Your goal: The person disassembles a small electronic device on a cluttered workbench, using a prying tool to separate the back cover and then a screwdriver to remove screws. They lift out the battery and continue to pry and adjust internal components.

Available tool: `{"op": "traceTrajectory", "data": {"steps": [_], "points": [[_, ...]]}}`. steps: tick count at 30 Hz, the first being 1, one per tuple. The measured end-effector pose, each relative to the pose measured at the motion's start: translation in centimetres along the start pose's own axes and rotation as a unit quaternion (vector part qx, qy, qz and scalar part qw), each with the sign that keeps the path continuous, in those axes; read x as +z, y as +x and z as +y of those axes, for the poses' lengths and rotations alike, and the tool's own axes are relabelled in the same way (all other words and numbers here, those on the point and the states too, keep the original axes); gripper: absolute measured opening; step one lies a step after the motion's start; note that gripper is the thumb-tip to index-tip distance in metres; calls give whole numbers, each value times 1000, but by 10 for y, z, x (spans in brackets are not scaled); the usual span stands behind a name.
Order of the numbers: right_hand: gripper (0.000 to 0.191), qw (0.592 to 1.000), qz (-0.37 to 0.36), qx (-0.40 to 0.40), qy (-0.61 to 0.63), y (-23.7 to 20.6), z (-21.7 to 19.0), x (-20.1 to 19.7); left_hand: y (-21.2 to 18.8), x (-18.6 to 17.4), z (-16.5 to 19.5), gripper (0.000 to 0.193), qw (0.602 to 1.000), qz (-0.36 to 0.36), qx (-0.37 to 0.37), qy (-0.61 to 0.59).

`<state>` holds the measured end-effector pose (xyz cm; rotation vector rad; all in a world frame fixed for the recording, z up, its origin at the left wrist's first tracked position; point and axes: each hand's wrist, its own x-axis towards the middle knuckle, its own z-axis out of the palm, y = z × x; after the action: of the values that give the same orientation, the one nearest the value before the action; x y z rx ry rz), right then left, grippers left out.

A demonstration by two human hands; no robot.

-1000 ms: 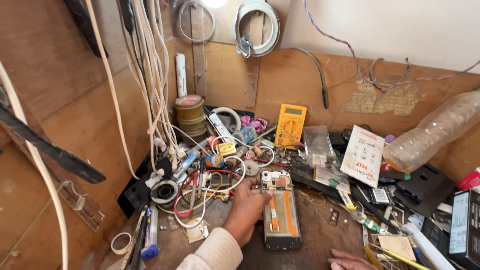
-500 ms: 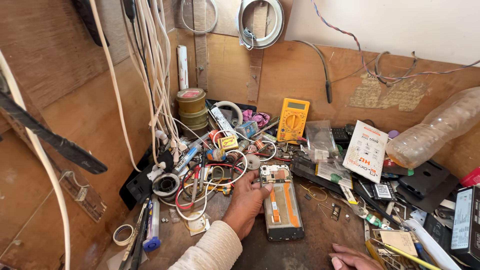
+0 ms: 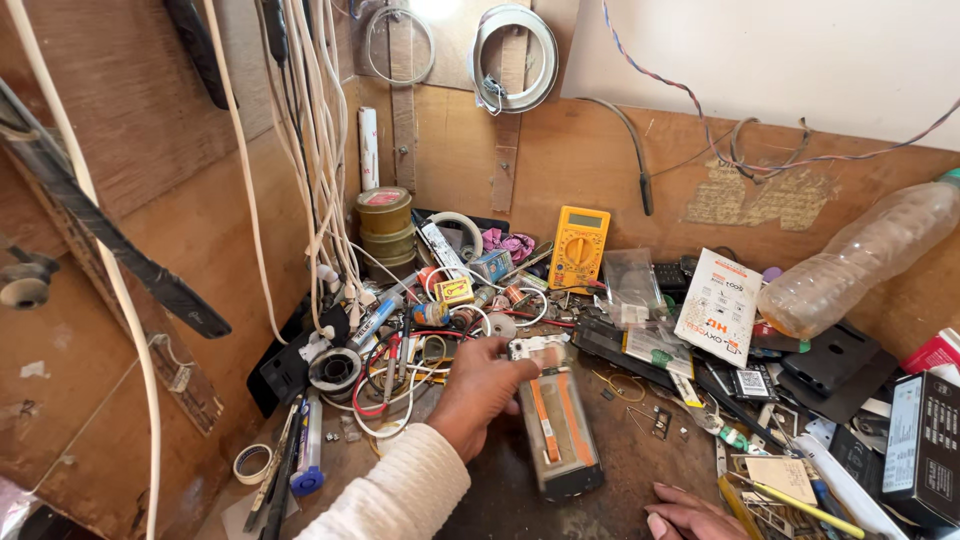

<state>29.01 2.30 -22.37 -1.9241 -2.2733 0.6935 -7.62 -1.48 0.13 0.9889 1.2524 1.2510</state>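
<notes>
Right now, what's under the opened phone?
The phone lies on the dark worktop, with the left hand gripping its upper left edge. Whatever lies directly beneath it is covered.

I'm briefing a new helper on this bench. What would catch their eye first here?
Probably the opened phone lying back-up in the middle of the bench, with the left hand gripping its top end. Behind it a yellow multimeter leans on the wooden wall, and a bundle of white cables hangs down at the left. An empty plastic bottle lies tilted at the right.
</notes>
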Motion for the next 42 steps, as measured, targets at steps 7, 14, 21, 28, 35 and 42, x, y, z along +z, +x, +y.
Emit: {"op": "traceTrajectory", "data": {"steps": [7, 14, 21, 28, 35, 42], "points": [[37, 975, 185, -65, 101, -23, -14, 17, -40, -9, 4, 64, 991, 56, -82, -93], [30, 961, 219, -107, 133, -45, -38, 1, -57, -15, -21, 57, 916, 173, 122, 341], [35, 972, 180, -67, 138, -57, -46, -4, -75, -6, -15, 58, 870, 44, 217, 441], [34, 981, 139, -68, 114, -40, -44, -13, -65, 4, -13, 67, 823, -35, 289, 487], [38, 953, 209, 68, 210, -89, -100, -86, -39, -7, -17, 62, 809, -63, 301, 501], [33, 954, 282, 97, 40, -95, -139, -209, -28, -9, -30, 61, 759, -42, 396, 515]]}}
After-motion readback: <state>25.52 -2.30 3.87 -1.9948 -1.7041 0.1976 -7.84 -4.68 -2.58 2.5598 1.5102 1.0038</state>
